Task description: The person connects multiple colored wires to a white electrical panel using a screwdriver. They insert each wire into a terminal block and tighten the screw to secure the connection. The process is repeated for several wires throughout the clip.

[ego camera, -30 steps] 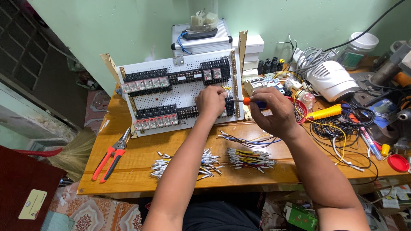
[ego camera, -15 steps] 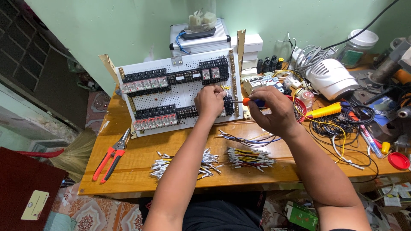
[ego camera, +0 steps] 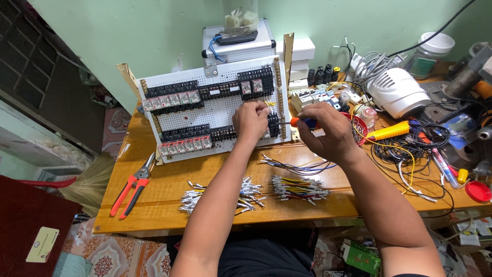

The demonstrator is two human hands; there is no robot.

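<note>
**Hands at the panel, bench crowded on the right**

You had most free room on the left of the bench [ego camera: 169, 179]: bare wood ran from the panel's foot to the front edge, broken only by the red cutters [ego camera: 130, 187] lying near the left corner. Toward the front edge sat two heaps of cut wires, white ones [ego camera: 220, 197] and coloured ones [ego camera: 297, 188], with a loose bundle [ego camera: 297, 165] just behind them. Your right side was tight: a yellow tool [ego camera: 390, 131], black cable loops [ego camera: 410, 149], a white housing [ego camera: 400, 92] and a red lid [ego camera: 479, 191] filled it to the edge.

The bench was varnished wood against a green wall [ego camera: 128, 31]. A broom [ego camera: 87, 182] lay past the left edge, over patterned floor.

The panel [ego camera: 215, 110] stood tilted back at the middle rear, white and perforated, with rows of black relay sockets and clear relays. Your left hand [ego camera: 251, 120] was curled at its right part, fingertips pinched on something too small to tell. Your right hand [ego camera: 328, 136] was closed around the orange screwdriver [ego camera: 297, 122], whose tip pointed left at the panel's right edge, just beside your left hand.
</note>
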